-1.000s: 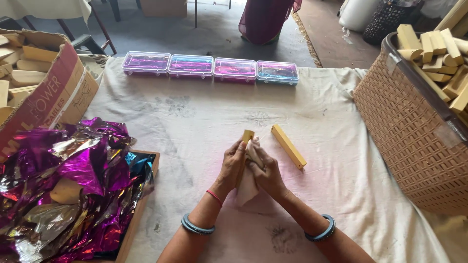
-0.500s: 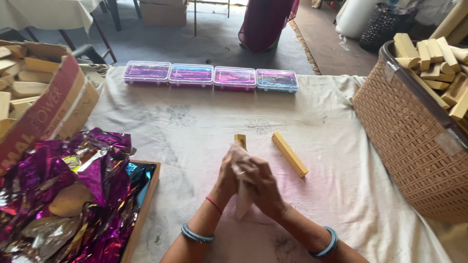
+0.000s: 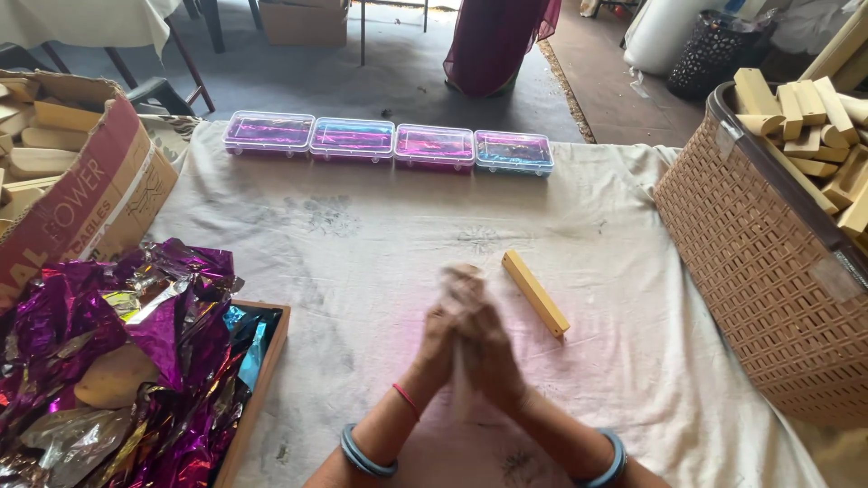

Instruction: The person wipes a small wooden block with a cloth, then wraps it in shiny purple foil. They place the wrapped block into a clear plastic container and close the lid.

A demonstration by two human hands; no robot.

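Near edge of the cloth-covered table (image 3: 380,244): two forearms with blue bangles are seen rising from the bottom. The left hand (image 3: 440,339) and right hand (image 3: 484,348) are pressed together palm to palm, blurred by motion. A pale tip (image 3: 464,270) shows above the fingertips; what it belongs to cannot be told, nor whether the hands are closed on something or merely flat against each other.

Just right of the hands, a yellow wooden stick (image 3: 535,292) is laid flat on the cloth, apart from both hands, angled toward the far-left.

Near-left corner: a wooden tray (image 3: 258,384) is heaped with crumpled purple foil sheets (image 3: 108,343). Behind it at the left edge, a cardboard box (image 3: 86,190) holds pale wooden blocks.

Right edge: a brown woven basket (image 3: 768,271) is filled with more yellow sticks (image 3: 805,117).

Far edge: four clear plastic boxes (image 3: 389,145) are lined in a row, side by side, purple foil inside.

Beyond the table, a person in dark red cloth (image 3: 497,41) is standing on the grey floor.
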